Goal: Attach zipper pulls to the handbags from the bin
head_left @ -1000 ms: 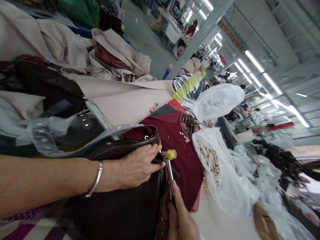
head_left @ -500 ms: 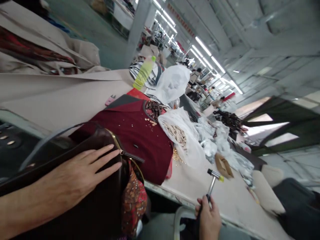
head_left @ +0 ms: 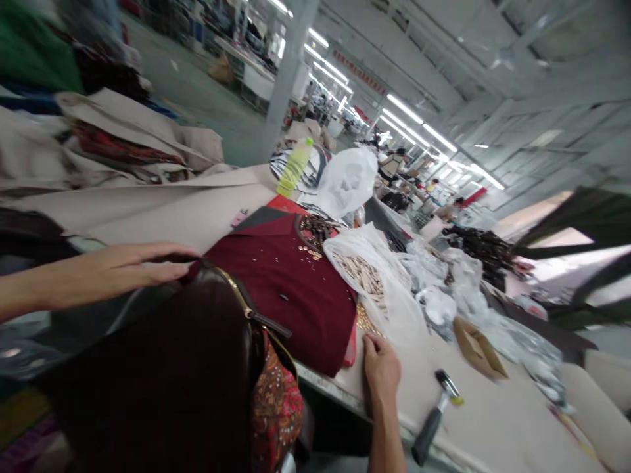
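A dark brown leather bag [head_left: 162, 368] with a gold zip fills the lower left, its patterned red lining [head_left: 276, 407] showing at the open mouth. My left hand [head_left: 125, 266] lies flat on the bag's far top edge, fingers stretched out. My right hand [head_left: 380, 366] rests on the table at the edge of a maroon cloth pad [head_left: 290, 289], its fingers curled down by a small heap of gold studs [head_left: 365, 322]; I cannot see anything in them. A small hammer [head_left: 436, 407] with a black handle and yellow-tipped head lies on the table just right of that hand.
A clear plastic bag of pale metal parts [head_left: 367, 279] sits beside the pad. Further back stand a yellow-green bottle [head_left: 294, 167] and a white plastic bag [head_left: 348, 180]. Beige fabric pieces [head_left: 138, 197] pile up left. A brown cardboard piece [head_left: 476, 348] and crumpled plastic lie right.
My right hand has put the hammer down on the table and moved left to the edge of the maroon pad. My left hand has slid to the bag's far edge.
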Motion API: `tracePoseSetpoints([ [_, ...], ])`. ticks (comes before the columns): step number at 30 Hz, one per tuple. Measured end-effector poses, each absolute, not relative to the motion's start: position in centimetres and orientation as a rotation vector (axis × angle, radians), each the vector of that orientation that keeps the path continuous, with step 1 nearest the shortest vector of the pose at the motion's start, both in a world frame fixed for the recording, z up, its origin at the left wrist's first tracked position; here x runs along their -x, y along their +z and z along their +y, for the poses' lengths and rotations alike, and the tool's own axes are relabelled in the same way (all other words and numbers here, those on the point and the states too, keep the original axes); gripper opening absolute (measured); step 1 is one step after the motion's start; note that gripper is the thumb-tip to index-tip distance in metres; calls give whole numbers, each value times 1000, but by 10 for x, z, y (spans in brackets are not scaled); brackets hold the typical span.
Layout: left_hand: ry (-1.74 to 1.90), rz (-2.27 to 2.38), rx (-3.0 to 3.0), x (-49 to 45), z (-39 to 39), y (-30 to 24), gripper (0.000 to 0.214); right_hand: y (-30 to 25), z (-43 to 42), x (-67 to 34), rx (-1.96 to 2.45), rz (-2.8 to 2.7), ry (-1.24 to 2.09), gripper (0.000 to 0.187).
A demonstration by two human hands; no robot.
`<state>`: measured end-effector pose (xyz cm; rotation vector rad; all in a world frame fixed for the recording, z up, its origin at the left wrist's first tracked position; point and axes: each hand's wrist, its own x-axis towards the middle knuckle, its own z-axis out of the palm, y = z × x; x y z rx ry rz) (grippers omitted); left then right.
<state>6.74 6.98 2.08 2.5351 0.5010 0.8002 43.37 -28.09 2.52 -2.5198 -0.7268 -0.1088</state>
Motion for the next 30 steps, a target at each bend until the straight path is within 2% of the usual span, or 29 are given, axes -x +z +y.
tracePoseSetpoints([
  [4,477,582,-2366,-69,63,47,72,28,-285,-444,2493,-661,-46,32],
  [7,178,577,-2262,-65,56,62,77,38,-286,-441,2436,-649,69,26],
  [13,-47,571,-1826,-52,27,102,50,81,-241,-363,1976,-872,338,34],
  [16,-79,594,-1830,-47,5,123,35,105,-206,-304,1743,-1085,441,26],
  [21,-108,606,-2076,-43,-26,145,30,127,-168,-229,1382,-1134,1006,14],
  [23,-82,589,-2117,-43,-35,149,26,129,-163,-215,1339,-1159,1119,11],
  [30,-69,597,-2284,-44,-55,158,27,131,-168,-209,1499,-1378,1023,4],
])
